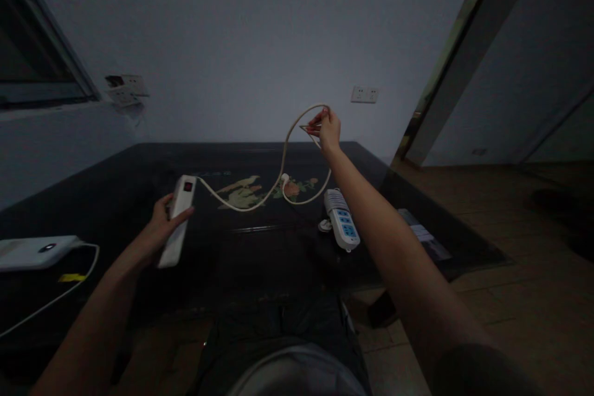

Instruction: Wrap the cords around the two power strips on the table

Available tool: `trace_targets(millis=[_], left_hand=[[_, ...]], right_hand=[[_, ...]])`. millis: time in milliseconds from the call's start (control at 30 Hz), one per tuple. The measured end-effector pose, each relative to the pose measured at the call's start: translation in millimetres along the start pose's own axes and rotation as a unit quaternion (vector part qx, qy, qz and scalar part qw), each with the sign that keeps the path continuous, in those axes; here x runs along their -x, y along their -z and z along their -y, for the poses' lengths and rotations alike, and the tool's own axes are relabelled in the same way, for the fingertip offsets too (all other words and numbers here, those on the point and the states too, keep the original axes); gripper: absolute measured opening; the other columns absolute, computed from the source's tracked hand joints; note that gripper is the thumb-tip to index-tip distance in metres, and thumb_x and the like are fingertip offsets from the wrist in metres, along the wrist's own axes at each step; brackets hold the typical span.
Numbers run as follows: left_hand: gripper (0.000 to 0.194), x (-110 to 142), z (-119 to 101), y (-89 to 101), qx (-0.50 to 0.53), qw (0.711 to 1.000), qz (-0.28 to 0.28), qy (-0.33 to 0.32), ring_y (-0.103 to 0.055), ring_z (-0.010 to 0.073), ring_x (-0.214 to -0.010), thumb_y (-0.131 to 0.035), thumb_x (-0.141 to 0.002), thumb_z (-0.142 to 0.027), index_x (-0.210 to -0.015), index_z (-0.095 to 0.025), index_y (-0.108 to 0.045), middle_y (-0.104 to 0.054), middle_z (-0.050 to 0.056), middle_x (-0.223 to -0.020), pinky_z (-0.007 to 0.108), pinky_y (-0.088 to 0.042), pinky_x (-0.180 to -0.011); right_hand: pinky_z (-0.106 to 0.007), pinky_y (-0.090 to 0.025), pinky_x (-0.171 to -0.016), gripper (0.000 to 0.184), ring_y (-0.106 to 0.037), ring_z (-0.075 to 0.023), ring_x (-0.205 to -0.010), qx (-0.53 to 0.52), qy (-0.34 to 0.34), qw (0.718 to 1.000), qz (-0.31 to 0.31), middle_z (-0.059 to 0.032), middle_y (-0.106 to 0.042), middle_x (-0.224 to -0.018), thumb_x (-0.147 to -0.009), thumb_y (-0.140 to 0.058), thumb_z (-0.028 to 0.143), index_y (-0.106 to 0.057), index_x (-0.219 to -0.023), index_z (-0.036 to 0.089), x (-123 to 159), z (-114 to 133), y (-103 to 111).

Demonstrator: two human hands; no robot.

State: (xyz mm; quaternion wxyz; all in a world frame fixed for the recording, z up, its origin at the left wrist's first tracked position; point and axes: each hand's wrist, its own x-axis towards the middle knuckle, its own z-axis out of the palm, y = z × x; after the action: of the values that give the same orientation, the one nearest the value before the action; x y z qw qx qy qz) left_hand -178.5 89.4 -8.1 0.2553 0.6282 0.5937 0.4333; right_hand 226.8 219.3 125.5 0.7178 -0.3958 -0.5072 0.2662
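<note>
My left hand [162,223] grips a white power strip [179,223] with a dark red switch at its upper end, tilted above the dark table. From that end a pale cord [284,161] droops, then rises to my right hand [327,127], which pinches it high over the table's far part. Below my right hand the cord loops down to its white plug [284,179], close to the flower picture on the tabletop. Beside my right forearm lies a second power strip [344,229] with blue sockets, its cord bundled at the top and its plug [324,225] alongside.
Another white power strip [39,252] with a trailing cord lies on the left of the dark table [250,253]. A flat packet [423,234] rests near the right edge. Wall sockets [364,94] sit behind, and more sockets [125,90] hang loosely at the left.
</note>
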Motion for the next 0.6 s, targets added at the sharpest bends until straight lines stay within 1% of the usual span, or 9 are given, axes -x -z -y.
trace_targets(millis=[33, 100, 167, 233, 300, 367, 467, 533, 600], left_hand=[[0.080, 4, -3, -7.9, -0.032, 0.999, 0.015, 0.036, -0.036, 0.0396, -0.130, -0.059, -0.076, -0.054, -0.138, -0.019, -0.022, -0.033, 0.021, -0.144, 0.057, -0.033, -0.102], [0.087, 14, -12, -23.2, -0.055, 0.995, 0.082, 0.011, -0.017, 0.0364, -0.141, -0.054, -0.079, -0.050, -0.146, -0.020, -0.007, -0.011, 0.017, -0.155, 0.053, -0.020, -0.111], [0.091, 23, -22, -35.9, -0.070, 0.989, 0.127, -0.020, -0.012, 0.0336, -0.143, -0.051, -0.078, -0.047, -0.148, -0.020, 0.001, -0.003, 0.014, -0.157, 0.049, -0.017, -0.113], [0.093, 29, -27, -44.4, -0.095, 0.983, 0.150, -0.039, -0.015, 0.0322, -0.143, -0.047, -0.078, -0.047, -0.149, -0.016, 0.004, -0.003, 0.015, -0.158, 0.046, -0.020, -0.113], [0.093, 32, -29, -48.8, -0.133, 0.979, 0.148, -0.050, -0.025, 0.0321, -0.140, -0.045, -0.078, -0.049, -0.149, -0.012, 0.002, -0.011, 0.019, -0.156, 0.044, -0.027, -0.110], [0.090, 32, -27, -50.0, -0.188, 0.972, 0.136, -0.046, -0.041, 0.0330, -0.131, -0.042, -0.079, -0.051, -0.150, -0.010, -0.005, -0.030, 0.022, -0.149, 0.043, -0.036, -0.103], [0.082, 31, -23, -48.7, -0.300, 0.944, 0.139, 0.000, -0.059, 0.0349, -0.110, -0.036, -0.082, -0.053, -0.149, -0.012, -0.014, -0.055, 0.022, -0.128, 0.042, -0.045, -0.088], [0.077, 31, -21, -47.6, -0.368, 0.919, 0.143, 0.022, -0.063, 0.0355, -0.101, -0.032, -0.084, -0.052, -0.148, -0.012, -0.020, -0.061, 0.021, -0.117, 0.042, -0.046, -0.084], [0.074, 31, -19, -47.4, -0.414, 0.900, 0.135, 0.016, -0.063, 0.0353, -0.098, -0.030, -0.085, -0.051, -0.147, -0.011, -0.024, -0.063, 0.022, -0.111, 0.041, -0.044, -0.084]], right_hand=[[-0.019, -0.050, -0.051, 0.034, -0.058, -0.0078, -0.052, -0.003, -0.004, 1.000, -0.001, 0.0020, -0.054, -0.064, -0.097, -0.029, 0.048, -0.046, -0.084, 0.021, 4, -2, -1], [-0.019, -0.049, -0.050, 0.034, -0.058, -0.0080, -0.051, -0.008, -0.016, 1.000, 0.003, 0.0023, -0.054, -0.064, -0.096, -0.031, 0.050, -0.045, -0.083, 0.021, 12, -8, -5], [-0.019, -0.049, -0.049, 0.034, -0.058, -0.0080, -0.051, -0.012, -0.032, 0.999, 0.006, 0.0027, -0.053, -0.064, -0.096, -0.031, 0.050, -0.044, -0.082, 0.022, 18, -14, -7], [-0.018, -0.048, -0.049, 0.034, -0.057, -0.0075, -0.051, -0.014, -0.044, 0.999, 0.005, 0.0029, -0.053, -0.064, -0.096, -0.029, 0.050, -0.043, -0.082, 0.022, 22, -18, -7], [-0.017, -0.048, -0.050, 0.035, -0.057, -0.0073, -0.051, -0.014, -0.049, 0.999, 0.005, 0.0028, -0.053, -0.064, -0.096, -0.028, 0.051, -0.042, -0.081, 0.022, 24, -19, -6], [-0.018, -0.048, -0.050, 0.036, -0.057, -0.0074, -0.052, -0.012, -0.050, 0.999, 0.007, 0.0026, -0.053, -0.064, -0.096, -0.028, 0.051, -0.043, -0.081, 0.022, 24, -19, -5], [-0.019, -0.048, -0.049, 0.037, -0.057, -0.0076, -0.051, -0.010, -0.043, 0.999, 0.013, 0.0020, -0.054, -0.065, -0.095, -0.030, 0.052, -0.044, -0.081, 0.022, 26, -16, -5], [-0.019, -0.048, -0.049, 0.037, -0.057, -0.0076, -0.051, -0.004, -0.038, 0.999, 0.027, 0.0020, -0.054, -0.065, -0.094, -0.032, 0.053, -0.044, -0.080, 0.022, 27, -15, -5], [-0.019, -0.048, -0.049, 0.036, -0.057, -0.0075, -0.051, 0.004, -0.038, 0.999, 0.039, 0.0022, -0.054, -0.065, -0.094, -0.033, 0.053, -0.043, -0.079, 0.022, 29, -14, -7]])
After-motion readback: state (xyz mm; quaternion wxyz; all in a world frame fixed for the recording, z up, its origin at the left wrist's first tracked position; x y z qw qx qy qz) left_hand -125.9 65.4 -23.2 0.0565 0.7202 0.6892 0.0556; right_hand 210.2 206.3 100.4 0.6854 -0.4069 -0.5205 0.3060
